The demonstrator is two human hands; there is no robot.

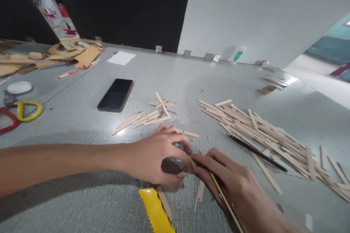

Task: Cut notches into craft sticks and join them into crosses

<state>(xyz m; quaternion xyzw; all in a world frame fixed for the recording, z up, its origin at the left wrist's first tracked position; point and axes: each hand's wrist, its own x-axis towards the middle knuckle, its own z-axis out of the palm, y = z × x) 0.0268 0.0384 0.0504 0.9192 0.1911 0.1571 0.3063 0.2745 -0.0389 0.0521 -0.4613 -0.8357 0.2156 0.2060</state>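
Note:
My left hand (166, 153) curves over the tabletop, its thumb and index finger closed about the end of a craft stick (182, 174), mostly hidden. Fingertips of my right hand (232, 180) meet it there, pinched around a thin yellowish wooden stick (224, 200) that runs back under the palm. Below them lie another craft stick (164, 204) and a short stick piece (201, 191). A yellow ridged tool handle (155, 209) rests at the front edge of view. Just beyond my left knuckles is a notched stick (188, 133).
A big pile of craft sticks (262, 134) spreads to the right, with a black pen (258, 153) on its near side. Sticks crossed like a star (162, 104) lie ahead, near a phone (116, 94). Yellow-handled scissors (28, 111) and cardboard scraps (87, 56) are left.

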